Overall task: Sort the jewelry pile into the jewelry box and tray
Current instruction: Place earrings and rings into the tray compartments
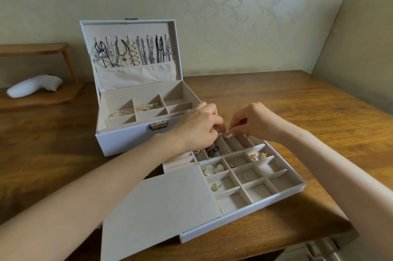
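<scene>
Both left hand (197,125) and right hand (254,121) pinch one small piece (228,133) above the tray (244,212).

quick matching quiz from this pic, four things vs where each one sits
Things:
1 necklaces
2 heart shells
3 black piece
4 white cushion

Places:
a on the shelf, far left
b long slot of the tray
c hanging in the lid
d square tray cell

Pairs: 1-c, 2-d, 3-b, 4-a
</scene>
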`<state>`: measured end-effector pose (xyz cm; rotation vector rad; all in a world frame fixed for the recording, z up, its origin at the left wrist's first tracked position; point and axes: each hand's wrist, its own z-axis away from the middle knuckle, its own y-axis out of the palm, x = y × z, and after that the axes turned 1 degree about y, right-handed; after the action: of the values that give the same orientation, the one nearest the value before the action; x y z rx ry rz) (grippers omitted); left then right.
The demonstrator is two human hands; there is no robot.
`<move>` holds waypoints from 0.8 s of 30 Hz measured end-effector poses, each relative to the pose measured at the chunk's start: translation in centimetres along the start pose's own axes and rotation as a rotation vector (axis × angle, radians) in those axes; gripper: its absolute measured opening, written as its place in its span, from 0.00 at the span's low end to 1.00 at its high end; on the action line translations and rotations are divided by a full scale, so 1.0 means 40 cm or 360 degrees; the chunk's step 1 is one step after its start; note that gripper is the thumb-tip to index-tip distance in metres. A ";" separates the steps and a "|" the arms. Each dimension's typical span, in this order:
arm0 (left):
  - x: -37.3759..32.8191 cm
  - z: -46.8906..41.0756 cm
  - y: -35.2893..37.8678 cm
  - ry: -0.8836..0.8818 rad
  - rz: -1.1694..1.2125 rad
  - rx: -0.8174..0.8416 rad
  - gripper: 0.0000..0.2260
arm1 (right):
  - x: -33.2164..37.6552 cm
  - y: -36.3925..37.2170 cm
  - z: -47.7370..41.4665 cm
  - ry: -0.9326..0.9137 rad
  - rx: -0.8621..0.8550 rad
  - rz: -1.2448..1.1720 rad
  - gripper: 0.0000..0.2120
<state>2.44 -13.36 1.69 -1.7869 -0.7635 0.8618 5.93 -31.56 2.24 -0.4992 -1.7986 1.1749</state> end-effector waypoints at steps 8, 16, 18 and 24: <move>0.010 0.003 -0.002 -0.0064 0.0048 -0.0018 0.13 | -0.018 -0.010 0.000 0.0087 0.0112 -0.0171 0.05; 0.006 -0.014 0.004 -0.0232 0.0355 0.0048 0.05 | -0.009 -0.012 0.002 0.0092 0.0083 -0.0451 0.04; 0.008 -0.020 0.004 -0.0274 0.0443 0.0046 0.04 | -0.010 -0.011 0.002 0.0094 0.0042 -0.0511 0.03; -0.002 -0.031 0.010 -0.0317 0.0662 0.0027 0.05 | -0.016 -0.012 0.006 0.0055 -0.0061 -0.0747 0.03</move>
<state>3.48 -14.15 1.67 -1.8952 -0.5100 1.3312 6.11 -32.36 2.35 -0.1039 -1.7831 0.8024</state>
